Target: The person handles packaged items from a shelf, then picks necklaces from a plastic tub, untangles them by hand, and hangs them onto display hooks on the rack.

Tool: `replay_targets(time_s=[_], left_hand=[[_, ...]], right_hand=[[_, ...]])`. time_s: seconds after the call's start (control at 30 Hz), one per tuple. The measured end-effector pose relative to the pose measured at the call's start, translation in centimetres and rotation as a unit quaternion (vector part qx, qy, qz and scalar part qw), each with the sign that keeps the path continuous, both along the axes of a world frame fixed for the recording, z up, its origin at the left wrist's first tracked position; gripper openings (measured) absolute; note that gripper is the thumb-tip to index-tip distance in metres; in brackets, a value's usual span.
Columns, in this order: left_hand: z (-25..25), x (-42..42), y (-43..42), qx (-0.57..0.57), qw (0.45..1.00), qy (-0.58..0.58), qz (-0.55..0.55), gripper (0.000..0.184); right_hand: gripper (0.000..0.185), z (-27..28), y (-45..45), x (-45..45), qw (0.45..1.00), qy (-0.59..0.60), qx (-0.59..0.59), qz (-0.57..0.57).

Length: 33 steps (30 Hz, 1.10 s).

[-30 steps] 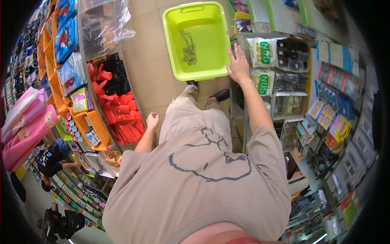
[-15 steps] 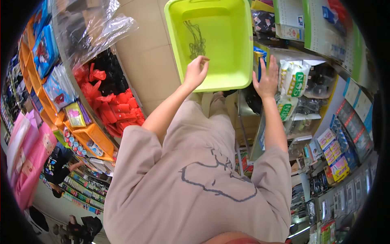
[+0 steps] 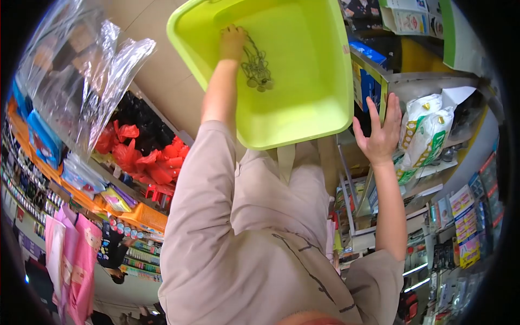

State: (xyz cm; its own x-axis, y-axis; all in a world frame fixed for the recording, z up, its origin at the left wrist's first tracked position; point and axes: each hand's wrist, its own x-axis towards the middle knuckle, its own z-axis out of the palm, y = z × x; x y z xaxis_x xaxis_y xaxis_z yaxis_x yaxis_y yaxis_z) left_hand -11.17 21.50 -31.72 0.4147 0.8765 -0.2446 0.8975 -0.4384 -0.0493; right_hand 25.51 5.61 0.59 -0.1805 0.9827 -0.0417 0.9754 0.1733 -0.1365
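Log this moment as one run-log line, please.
left hand: inside green tub, beside dark chain, contact unclear | right hand: open, by display case, contact unclear | dark chain: tangled on tub bottom

Bare left hand reached into the lime-green rectangular plastic basin
It came beside thin dark looping strands, near the left edge.

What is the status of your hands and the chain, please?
Left hand at upper end of chain, grip unclear. Right hand open, near counter. Chain bunched in tub. Counter close on tub's right.
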Motion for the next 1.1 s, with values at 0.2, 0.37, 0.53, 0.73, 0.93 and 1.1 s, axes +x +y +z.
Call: replay_targets(time_s=[0.2, 0.37, 0.53, 0.73, 0.93, 1.1], left_hand=[[-5.0, -2.3, 3.9, -0.023, 0.994, 0.027, -0.103, 0.006], [-4.8, -2.6, 4.7, -0.145, 0.986, 0.002, -0.087, 0.010], [-0.6, -1.5, 5.1, -0.238, 0.969, -0.035, 0.060, 0.024], [-4.3, -1.7, 4.0, -0.189, 0.956, -0.113, 0.194, 0.026], [-5.5, -1.1, 3.5, -0.185, 0.955, -0.172, 0.157, 0.027], [-4.3, 0.9, 2.4, -0.159, 0.963, -0.150, 0.161, 0.029]], right_hand=[[0.058, -0.4, -0.2, 0.3, 1.000, -0.009, -0.002, -0.005], [0.056, -0.6, -0.3, 0.5, 1.000, 0.000, 0.001, -0.003], [0.054, -0.2, -0.2, 0.4, 1.000, 0.014, 0.007, -0.005], [0.053, -0.1, 0.0, 0.7, 0.999, 0.031, -0.003, -0.013], [0.052, 0.0, -0.3, 0.7, 0.999, 0.047, -0.001, -0.017], [0.051, -0.2, -0.4, 0.9, 0.997, 0.069, 0.009, -0.018]])
